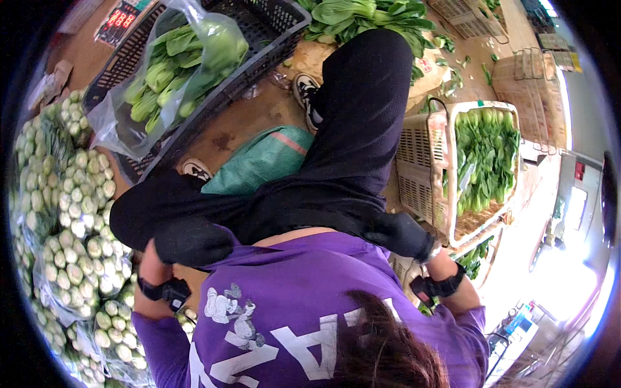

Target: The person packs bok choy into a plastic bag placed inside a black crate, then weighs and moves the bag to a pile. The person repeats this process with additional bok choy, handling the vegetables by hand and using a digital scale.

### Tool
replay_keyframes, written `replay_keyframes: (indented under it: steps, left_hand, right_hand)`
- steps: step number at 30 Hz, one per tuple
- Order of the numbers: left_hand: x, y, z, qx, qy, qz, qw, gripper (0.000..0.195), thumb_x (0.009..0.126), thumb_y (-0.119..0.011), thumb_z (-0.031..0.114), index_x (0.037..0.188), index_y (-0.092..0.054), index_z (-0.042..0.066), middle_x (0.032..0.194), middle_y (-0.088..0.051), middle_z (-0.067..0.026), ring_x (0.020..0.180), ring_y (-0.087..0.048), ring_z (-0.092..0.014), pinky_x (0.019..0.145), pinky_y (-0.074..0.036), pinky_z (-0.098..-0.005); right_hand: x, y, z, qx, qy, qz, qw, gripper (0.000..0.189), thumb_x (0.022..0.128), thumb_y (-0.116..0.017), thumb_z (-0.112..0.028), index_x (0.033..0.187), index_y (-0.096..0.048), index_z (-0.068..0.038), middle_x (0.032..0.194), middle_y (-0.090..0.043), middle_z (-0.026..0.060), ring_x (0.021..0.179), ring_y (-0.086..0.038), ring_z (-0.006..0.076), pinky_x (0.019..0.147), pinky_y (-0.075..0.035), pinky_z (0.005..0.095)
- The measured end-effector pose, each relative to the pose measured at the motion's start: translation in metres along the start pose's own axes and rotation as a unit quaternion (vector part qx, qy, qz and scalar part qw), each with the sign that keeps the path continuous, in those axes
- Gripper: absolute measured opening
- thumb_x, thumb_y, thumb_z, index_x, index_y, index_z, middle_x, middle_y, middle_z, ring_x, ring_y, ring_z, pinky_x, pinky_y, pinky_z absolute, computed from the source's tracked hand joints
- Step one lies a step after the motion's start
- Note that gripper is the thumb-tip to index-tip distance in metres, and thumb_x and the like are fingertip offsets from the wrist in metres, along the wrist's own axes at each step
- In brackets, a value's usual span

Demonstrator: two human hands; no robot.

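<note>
My left hand [194, 241], in a black knit glove, is at my waist against the hem of my purple shirt [291, 271]. The hem bunches up beside it, but the fingers are turned out of sight. On the other side my right hand [402, 235], gloved alike, lies at the waist of my black trousers [359, 145]. Its fingers cannot be made out against the dark cloth. Before me a black plastic crate [213, 92] holds a clear plastic bag [111, 121] with bok choy [162, 75] inside. Between my legs is a green woven sack [262, 157].
Bagged bundles of vegetables [73, 213] are piled at left. A scale display [121, 20] glows beyond the crate. Loose bok choy [364, 14] is heaped ahead. At right stand a pale slatted crate [422, 165] packed with bok choy [487, 155] and another crate [531, 97].
</note>
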State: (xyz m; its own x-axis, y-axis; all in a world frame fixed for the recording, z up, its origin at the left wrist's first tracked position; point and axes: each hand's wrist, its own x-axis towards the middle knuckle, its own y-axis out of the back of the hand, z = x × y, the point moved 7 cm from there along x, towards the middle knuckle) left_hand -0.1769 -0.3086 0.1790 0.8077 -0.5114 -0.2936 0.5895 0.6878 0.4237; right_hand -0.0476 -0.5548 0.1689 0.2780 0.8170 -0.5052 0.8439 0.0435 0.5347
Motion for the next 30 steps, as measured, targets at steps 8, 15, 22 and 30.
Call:
replay_keyframes:
  steps: [8,15,22,30]
  left_hand:
    - [0.021,-0.033,-0.029,0.100,0.041,0.064,0.992,0.020,0.064,-0.053,0.018,0.074,-0.056,0.001,0.063,-0.053,-0.0205,0.062,-0.053,-0.035,0.056,-0.042,-0.0414]
    - [-0.033,-0.060,-0.016,-0.006,0.155,0.143,0.978,0.020,0.065,-0.052,0.017,0.078,-0.057,0.003,0.068,-0.055,-0.0178,0.064,-0.055,-0.033,0.055,-0.044,-0.0404]
    - [-0.063,-0.103,0.022,0.016,0.098,0.461,0.882,0.026,0.071,-0.050,0.019,0.092,-0.056,0.005,0.077,-0.056,-0.0143,0.074,-0.053,-0.035,0.066,-0.041,-0.0427]
    - [-0.099,-0.184,0.026,-0.321,0.133,0.648,0.678,0.026,0.074,-0.047,0.012,0.095,-0.052,-0.003,0.091,-0.054,-0.0178,0.087,-0.051,-0.032,0.078,-0.039,-0.0348]
  right_hand:
    - [0.016,0.033,0.012,0.155,-0.099,0.046,0.982,0.020,0.076,-0.054,-0.008,0.094,-0.052,-0.001,0.078,-0.056,0.0048,0.070,-0.051,0.0107,0.063,-0.043,0.0245]
    - [0.138,0.055,-0.098,0.175,0.103,0.096,0.974,0.020,0.072,-0.056,-0.004,0.092,-0.053,-0.001,0.085,-0.058,0.0084,0.078,-0.055,0.0157,0.071,-0.043,0.0264]
    - [0.179,-0.099,-0.235,0.253,0.294,-0.386,0.837,0.026,0.073,-0.053,-0.002,0.099,-0.050,0.000,0.089,-0.057,0.0072,0.082,-0.053,0.0133,0.074,-0.042,0.0253]
    - [0.156,-0.177,-0.218,0.157,0.265,-0.523,0.795,0.030,0.072,-0.055,-0.005,0.100,-0.048,0.000,0.093,-0.054,0.0069,0.084,-0.050,0.0116,0.076,-0.040,0.0244]
